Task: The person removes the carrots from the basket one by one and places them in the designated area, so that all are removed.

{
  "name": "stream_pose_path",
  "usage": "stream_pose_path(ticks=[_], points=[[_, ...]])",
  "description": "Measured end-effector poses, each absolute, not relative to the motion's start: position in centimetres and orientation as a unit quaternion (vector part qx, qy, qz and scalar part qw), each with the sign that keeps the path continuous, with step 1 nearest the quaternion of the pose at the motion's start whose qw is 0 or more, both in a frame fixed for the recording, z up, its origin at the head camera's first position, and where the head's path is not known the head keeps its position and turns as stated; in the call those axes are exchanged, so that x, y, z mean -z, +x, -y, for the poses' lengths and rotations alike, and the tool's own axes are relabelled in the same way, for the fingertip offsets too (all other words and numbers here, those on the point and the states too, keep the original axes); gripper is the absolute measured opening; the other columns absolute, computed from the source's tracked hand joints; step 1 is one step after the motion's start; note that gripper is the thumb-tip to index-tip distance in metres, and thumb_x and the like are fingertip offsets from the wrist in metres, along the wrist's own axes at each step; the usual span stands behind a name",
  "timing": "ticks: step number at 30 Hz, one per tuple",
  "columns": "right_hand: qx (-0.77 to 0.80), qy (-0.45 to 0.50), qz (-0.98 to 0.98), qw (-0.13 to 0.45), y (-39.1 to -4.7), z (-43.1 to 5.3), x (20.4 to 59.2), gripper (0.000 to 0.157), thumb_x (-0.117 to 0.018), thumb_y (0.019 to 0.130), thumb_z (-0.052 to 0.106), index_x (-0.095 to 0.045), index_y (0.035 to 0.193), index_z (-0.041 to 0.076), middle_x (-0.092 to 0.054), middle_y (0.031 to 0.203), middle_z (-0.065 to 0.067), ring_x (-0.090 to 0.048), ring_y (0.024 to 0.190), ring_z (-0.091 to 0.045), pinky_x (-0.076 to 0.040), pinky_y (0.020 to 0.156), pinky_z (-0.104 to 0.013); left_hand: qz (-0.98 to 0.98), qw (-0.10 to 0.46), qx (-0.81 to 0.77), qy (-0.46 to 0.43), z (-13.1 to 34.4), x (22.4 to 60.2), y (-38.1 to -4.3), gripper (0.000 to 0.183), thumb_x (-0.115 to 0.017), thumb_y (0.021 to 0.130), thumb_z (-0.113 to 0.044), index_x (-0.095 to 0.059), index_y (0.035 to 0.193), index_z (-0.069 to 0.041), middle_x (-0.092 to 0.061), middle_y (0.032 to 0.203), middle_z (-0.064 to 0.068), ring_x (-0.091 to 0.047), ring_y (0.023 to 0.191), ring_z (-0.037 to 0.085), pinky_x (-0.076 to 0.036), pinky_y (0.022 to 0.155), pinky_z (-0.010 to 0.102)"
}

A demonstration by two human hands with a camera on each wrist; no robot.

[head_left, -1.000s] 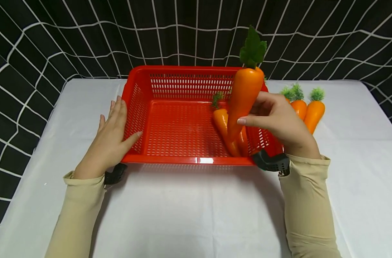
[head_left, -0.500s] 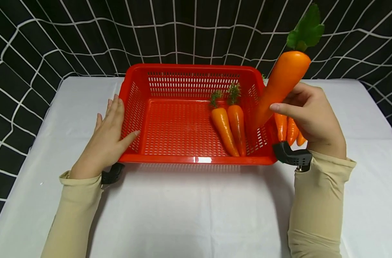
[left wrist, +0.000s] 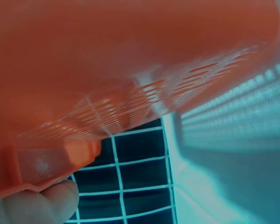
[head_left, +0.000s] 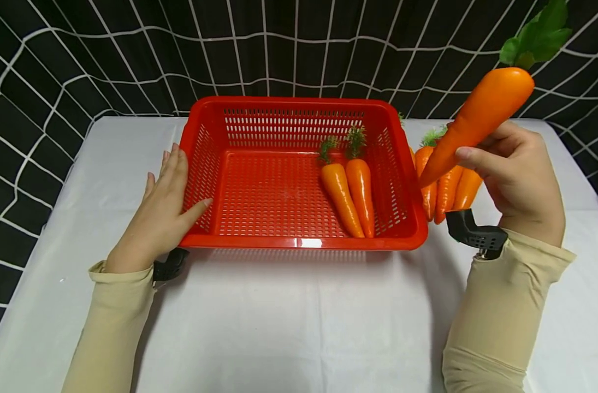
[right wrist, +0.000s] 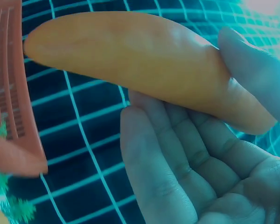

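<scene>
My right hand (head_left: 522, 180) pinches a large orange carrot (head_left: 480, 117) with a broad green leaf (head_left: 539, 38), between thumb and fingers. The carrot is held tilted, leaf up, its thin tip close to the right rim of a red basket (head_left: 299, 243). In the right wrist view the thumb (right wrist: 256, 70) lies on the carrot's lower part and the fingers reach behind it. My left hand (head_left: 161, 210) rests with straight fingers along the basket's left side, the thumb over the rim. Inside the basket, two carrots (head_left: 342, 199) with feathery tops lie side by side at the right.
Several smaller carrots (head_left: 446, 188) lie on the white cloth (head_left: 279, 316) just right of the basket, partly under the held carrot and hand. A black netting backdrop with white lines (head_left: 299, 49) hangs behind the table.
My right hand has carried the large carrot rightward from above the basket, past its right rim, tilting it further. The two carrots in the basket are now fully uncovered. The left hand has stayed put.
</scene>
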State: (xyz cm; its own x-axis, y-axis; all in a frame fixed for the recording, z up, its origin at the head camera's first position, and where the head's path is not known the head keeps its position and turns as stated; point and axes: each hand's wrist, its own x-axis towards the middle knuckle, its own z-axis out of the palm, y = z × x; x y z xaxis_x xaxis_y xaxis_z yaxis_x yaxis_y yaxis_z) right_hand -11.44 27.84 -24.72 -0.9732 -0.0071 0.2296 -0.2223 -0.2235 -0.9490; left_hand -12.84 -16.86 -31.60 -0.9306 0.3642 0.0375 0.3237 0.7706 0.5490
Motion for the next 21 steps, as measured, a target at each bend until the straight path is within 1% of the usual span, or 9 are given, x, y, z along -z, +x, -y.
stream_pose_path(ticks=[5,7,12,16,21], points=[[-0.785,0.071,0.610,0.080,-11.3,-29.4,25.2,0.030,-0.051,0.084,-0.022,-0.060,0.111,-0.015,-0.068,0.097,-0.019,-0.065,0.081,-0.025,-0.054,0.075,-0.027,-0.939,0.035,-0.287,0.185,16.8,31.6,-12.8,0.080,-0.052,0.096,-0.028,0.000,0.148,0.004,0.010,0.156,0.015,0.013,0.142,0.028,0.006,0.108,0.059],[-0.786,0.060,0.609,0.088,-11.2,-30.2,25.3,0.029,-0.052,0.084,-0.021,-0.059,0.111,-0.016,-0.068,0.098,-0.019,-0.065,0.081,-0.025,-0.054,0.074,-0.026,-0.939,0.035,-0.289,0.184,16.8,31.7,-12.8,0.080,-0.052,0.096,-0.028,0.000,0.148,0.004,0.010,0.156,0.015,0.012,0.142,0.028,0.006,0.108,0.060],[-0.793,0.022,0.598,0.114,-11.0,-32.4,25.9,0.030,-0.056,0.084,-0.018,-0.058,0.114,-0.016,-0.066,0.101,-0.020,-0.064,0.087,-0.027,-0.054,0.075,-0.029,-0.939,0.037,-0.289,0.181,16.9,31.7,-12.7,0.081,-0.051,0.096,-0.030,0.001,0.148,0.003,0.009,0.156,0.015,0.012,0.142,0.028,0.005,0.108,0.060],[-0.811,-0.005,0.572,0.124,-10.8,-34.2,26.5,0.031,-0.056,0.083,-0.019,-0.059,0.114,-0.015,-0.066,0.100,-0.020,-0.064,0.089,-0.028,-0.055,0.074,-0.031,-0.941,0.039,-0.287,0.177,17.1,31.6,-12.7,0.081,-0.051,0.096,-0.031,0.001,0.149,0.002,0.010,0.156,0.013,0.012,0.142,0.028,0.005,0.108,0.060],[-0.823,-0.033,0.557,0.111,-10.5,-36.1,27.2,0.028,-0.053,0.084,-0.021,-0.061,0.110,-0.014,-0.067,0.097,-0.020,-0.067,0.085,-0.028,-0.055,0.071,-0.033,-0.940,0.038,-0.292,0.174,17.1,31.6,-12.8,0.082,-0.051,0.095,-0.031,0.001,0.149,0.001,0.010,0.156,0.012,0.012,0.142,0.028,0.006,0.108,0.059]])
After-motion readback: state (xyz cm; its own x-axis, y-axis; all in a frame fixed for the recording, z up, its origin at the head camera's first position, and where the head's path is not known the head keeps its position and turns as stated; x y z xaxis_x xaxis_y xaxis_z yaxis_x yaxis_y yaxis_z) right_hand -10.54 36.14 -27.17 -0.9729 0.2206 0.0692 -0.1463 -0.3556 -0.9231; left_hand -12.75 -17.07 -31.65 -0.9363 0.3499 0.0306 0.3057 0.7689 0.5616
